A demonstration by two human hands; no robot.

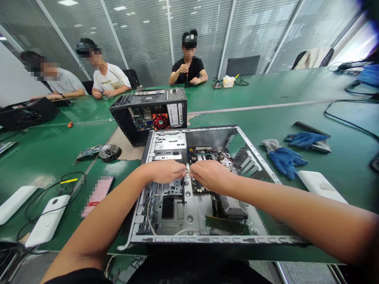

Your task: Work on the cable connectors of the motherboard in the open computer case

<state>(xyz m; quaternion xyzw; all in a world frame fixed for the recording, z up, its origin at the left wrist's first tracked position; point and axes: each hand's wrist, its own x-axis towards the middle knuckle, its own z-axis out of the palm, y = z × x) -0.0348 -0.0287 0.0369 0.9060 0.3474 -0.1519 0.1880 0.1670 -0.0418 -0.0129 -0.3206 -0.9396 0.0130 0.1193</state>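
Note:
An open computer case [216, 239] lies on its side in front of me, its inside facing up. Over its middle, my left hand [167, 171] and my right hand [211, 176] meet with fingertips nearly touching. Both are closed in a pinch on what looks like a thin pale cable [188, 171], mostly hidden by the fingers. Beneath the right hand sits a circuit board [201, 185] with wires. A finned heat sink [233, 207] rests in the near right part of the case. The metal drive bay [170, 142] is beyond my left hand, and a grey cable [149, 215] loops along the near left.
Behind the case stands a second computer tower [127, 122] with a red fan. Left are a round cooler [109, 152], a pink phone [97, 197] and white power banks [49, 221]. Blue gloves [286, 159] lie right. Several people sit across the green table [266, 94].

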